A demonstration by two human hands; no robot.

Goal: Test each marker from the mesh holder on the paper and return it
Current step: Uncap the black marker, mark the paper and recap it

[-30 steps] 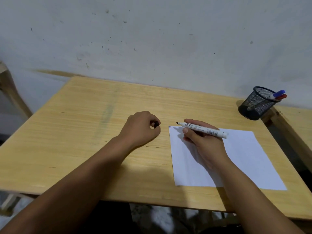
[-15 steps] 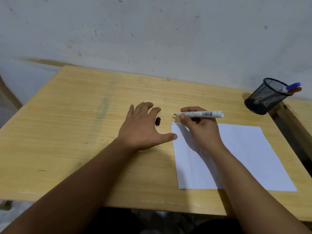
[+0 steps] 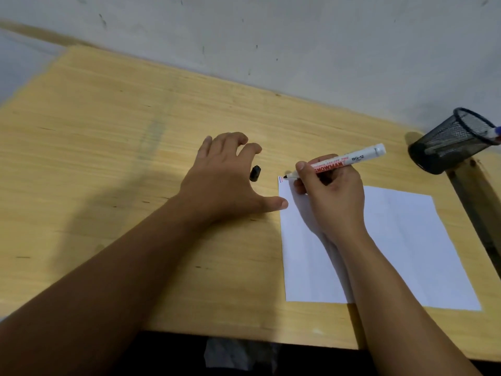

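My right hand (image 3: 330, 196) grips a white marker (image 3: 352, 159) with a black tip, uncapped, its tip touching the top left corner of the white paper (image 3: 406, 240). Short red and blue strokes sit at that corner. The marker's black cap (image 3: 255, 173) lies on the wooden table just left of the paper. My left hand (image 3: 225, 177) rests flat on the table with fingers spread, the thumb touching the paper's left edge and the cap right beside the fingers. The black mesh holder (image 3: 447, 143) stands at the far right with a blue-capped marker (image 3: 497, 130) poking out.
The wooden table (image 3: 108, 158) stands against a pale wall. A second wooden piece (image 3: 477, 202) adjoins the table's right edge below the holder. The table's front edge runs just under my forearms.
My left hand opened and left the black cap on the table, then settled flat. My right hand tilted the marker and brought its tip down onto the paper's top left corner.
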